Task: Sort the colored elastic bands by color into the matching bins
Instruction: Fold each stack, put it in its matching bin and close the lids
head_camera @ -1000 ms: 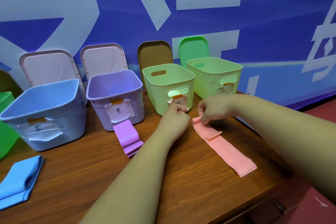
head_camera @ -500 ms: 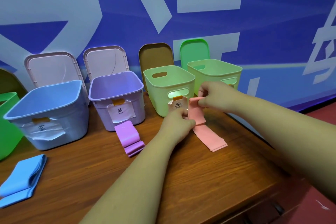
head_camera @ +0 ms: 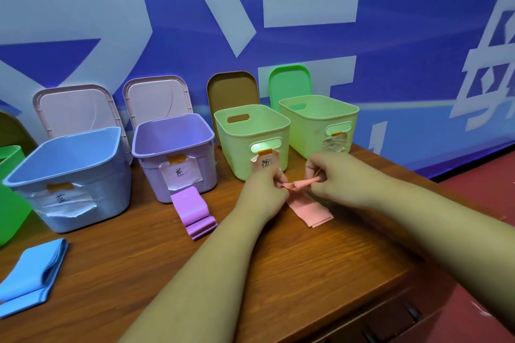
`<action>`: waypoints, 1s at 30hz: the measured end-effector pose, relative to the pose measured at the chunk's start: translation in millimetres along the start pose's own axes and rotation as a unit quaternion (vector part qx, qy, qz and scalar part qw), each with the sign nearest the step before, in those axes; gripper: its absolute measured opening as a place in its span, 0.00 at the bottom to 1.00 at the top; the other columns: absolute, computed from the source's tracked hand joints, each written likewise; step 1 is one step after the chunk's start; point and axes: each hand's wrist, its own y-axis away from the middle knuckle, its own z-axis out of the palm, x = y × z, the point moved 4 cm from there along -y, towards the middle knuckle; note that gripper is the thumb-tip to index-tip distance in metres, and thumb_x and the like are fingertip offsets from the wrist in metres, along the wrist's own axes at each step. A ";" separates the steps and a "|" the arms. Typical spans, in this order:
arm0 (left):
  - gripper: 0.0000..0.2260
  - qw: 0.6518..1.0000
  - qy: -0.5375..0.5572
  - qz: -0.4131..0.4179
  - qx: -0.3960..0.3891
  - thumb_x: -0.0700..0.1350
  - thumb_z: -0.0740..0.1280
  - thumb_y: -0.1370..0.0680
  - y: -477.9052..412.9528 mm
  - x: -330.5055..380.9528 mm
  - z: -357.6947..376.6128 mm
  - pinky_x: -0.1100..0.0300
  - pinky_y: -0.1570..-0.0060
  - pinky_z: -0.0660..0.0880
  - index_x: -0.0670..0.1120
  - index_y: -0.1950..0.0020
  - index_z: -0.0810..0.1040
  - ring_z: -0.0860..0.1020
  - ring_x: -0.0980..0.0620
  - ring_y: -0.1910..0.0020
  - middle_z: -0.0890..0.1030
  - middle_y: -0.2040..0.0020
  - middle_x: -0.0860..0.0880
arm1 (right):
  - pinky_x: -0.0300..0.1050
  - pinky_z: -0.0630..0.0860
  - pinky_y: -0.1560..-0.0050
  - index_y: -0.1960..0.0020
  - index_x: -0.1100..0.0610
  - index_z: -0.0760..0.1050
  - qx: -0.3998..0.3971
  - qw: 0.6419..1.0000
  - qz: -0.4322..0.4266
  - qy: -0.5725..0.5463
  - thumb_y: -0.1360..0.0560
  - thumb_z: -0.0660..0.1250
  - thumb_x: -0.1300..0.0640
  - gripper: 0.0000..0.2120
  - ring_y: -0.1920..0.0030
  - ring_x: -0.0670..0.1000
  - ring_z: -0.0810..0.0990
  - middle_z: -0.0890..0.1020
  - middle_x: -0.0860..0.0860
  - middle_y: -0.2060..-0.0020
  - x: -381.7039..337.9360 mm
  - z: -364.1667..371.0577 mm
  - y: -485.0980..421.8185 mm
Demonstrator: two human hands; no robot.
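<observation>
A pink elastic band (head_camera: 312,210) lies on the wooden table (head_camera: 320,273) in front of the two light green bins. My left hand (head_camera: 264,192) and my right hand (head_camera: 334,178) both pinch its rolled upper end (head_camera: 302,184) just above the table. A purple band (head_camera: 193,211) lies folded in front of the purple bin (head_camera: 172,145). A blue band (head_camera: 33,276) lies at the left edge, near the blue bin (head_camera: 67,175). The nearer green bin (head_camera: 250,133) carries a pink label; the second green bin (head_camera: 317,117) stands to its right.
Several lids lean against the blue wall behind the bins, among them a brown lid (head_camera: 232,92) and a green lid (head_camera: 289,81). Part of a bright green bin (head_camera: 9,195) shows at the far left. The table's edge runs diagonally at the lower right.
Both hands have gathered the pink band's upper end into a roll and lowered it toward the table. Less of the band now lies flat on the wood.
</observation>
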 end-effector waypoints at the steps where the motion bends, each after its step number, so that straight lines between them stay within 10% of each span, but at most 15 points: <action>1: 0.08 1.000 0.004 -0.001 -0.003 0.40 0.72 0.26 0.0 -1.2 -0.3 0.64 0.59 0.73 0.52 0.52 0.81 0.79 0.57 0.56 0.84 0.56 0.53 | 0.47 0.79 0.59 0.55 0.45 0.76 -0.006 1.000 0.000 0.009 0.27 0.73 0.55 0.07 0.58 0.44 0.79 0.82 0.44 0.59 2.1 2.2 2.9; 14: 0.14 0.995 0.004 -0.016 -0.095 0.38 0.70 0.27 -0.1 -5.1 -2.5 0.56 0.42 0.80 0.52 0.44 0.82 0.82 0.55 0.49 0.84 0.50 0.55 | 0.48 0.77 0.41 0.44 0.42 0.73 -0.068 0.997 0.014 0.041 0.23 0.67 0.49 0.09 0.49 0.42 0.76 0.72 0.41 0.47 11.3 24.1 29.7; 19: 0.14 0.995 0.001 -0.010 -0.094 0.38 0.71 0.27 0.2 -5.5 -2.1 0.56 0.43 0.80 0.52 0.44 0.82 0.82 0.55 0.51 0.84 0.51 0.54 | 0.51 0.77 0.40 0.33 0.47 0.70 -0.021 0.994 0.088 0.061 0.33 0.67 0.27 0.36 0.40 0.50 0.76 0.75 0.46 0.42 1.9 40.5 27.1; 30: 0.08 0.998 -0.020 -0.015 -0.056 0.44 0.67 0.21 1.4 -2.7 -2.5 0.64 0.57 0.72 0.53 0.46 0.83 0.79 0.57 0.51 0.83 0.50 0.56 | 0.53 0.76 0.38 0.31 0.51 0.70 0.066 0.985 0.123 0.106 0.25 0.65 0.39 0.27 0.39 0.54 0.75 0.77 0.51 0.39 -8.6 57.3 31.4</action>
